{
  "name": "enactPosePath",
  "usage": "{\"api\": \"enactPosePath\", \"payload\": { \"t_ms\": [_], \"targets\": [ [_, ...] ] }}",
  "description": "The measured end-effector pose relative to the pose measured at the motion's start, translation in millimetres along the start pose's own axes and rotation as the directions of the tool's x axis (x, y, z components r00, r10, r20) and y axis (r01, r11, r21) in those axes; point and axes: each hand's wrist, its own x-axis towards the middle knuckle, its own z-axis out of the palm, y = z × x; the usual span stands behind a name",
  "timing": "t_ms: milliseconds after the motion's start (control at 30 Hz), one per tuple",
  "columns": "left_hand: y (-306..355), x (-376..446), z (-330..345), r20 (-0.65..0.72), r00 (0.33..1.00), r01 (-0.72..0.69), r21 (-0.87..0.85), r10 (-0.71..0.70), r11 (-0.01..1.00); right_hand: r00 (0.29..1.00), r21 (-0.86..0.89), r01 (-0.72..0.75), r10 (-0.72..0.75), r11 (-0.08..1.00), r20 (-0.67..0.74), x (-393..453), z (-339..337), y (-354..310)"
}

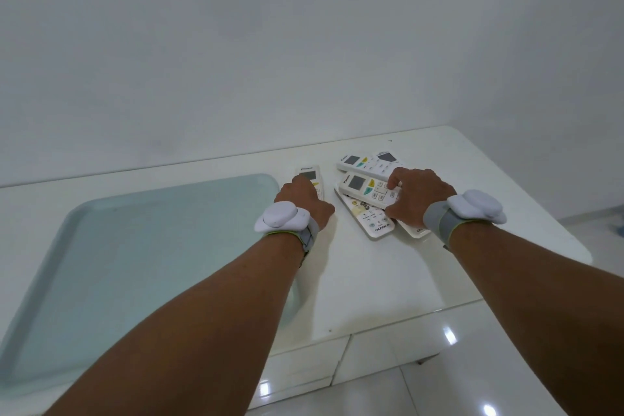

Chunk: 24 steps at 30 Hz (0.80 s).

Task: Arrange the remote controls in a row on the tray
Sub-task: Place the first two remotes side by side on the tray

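A pale blue-green tray [111, 246] lies on the white table at the left, with nothing on it. Right of it lie several white remote controls. My left hand [304, 201] rests on a single remote [309, 175] just past the tray's far right corner, fingers curled over it. My right hand [413, 196] grips the top remote [366, 187] of a loose pile, thumb at its near edge, fingers on its buttons. Under it lies a remote [373, 221] with its near end sticking out. Two more remotes [369, 162] lie behind, side by side.
The white table [388, 273] ends at a wall behind and drops off at the right and front, where a glossy tiled floor [472, 375] shows. Both wrists carry grey straps with white devices.
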Motion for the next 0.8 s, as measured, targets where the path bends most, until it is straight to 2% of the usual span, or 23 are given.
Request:
{"api": "enactPosePath", "payload": {
  "t_ms": [233, 600, 767, 800],
  "targets": [
    [-20.3, -2.9, -39.1, -0.174, 0.983, 0.041, -0.093, -0.056, 0.995, 1.0, 0.062, 0.017, -0.017, 0.998, -0.007, -9.1, -5.7, -12.3],
    [-120.4, -22.8, -113.5, -0.228, 0.954, 0.184, -0.059, -0.193, 0.981, 0.992, 0.246, 0.099, -0.075, 0.964, -0.103, -25.3, -14.3, -125.6],
    [-172.0, -36.3, -142.3, -0.21, 0.942, 0.263, -0.032, -0.264, 0.964, 0.993, 0.312, 0.108, -0.085, 0.944, -0.087, -38.6, -5.3, -177.3],
    [-198.3, -41.7, -154.2, -0.212, 0.931, 0.295, -0.038, -0.296, 0.955, 0.99, 0.312, 0.135, -0.116, 0.94, -0.078, -44.7, 2.8, -205.0]
  ]
}}
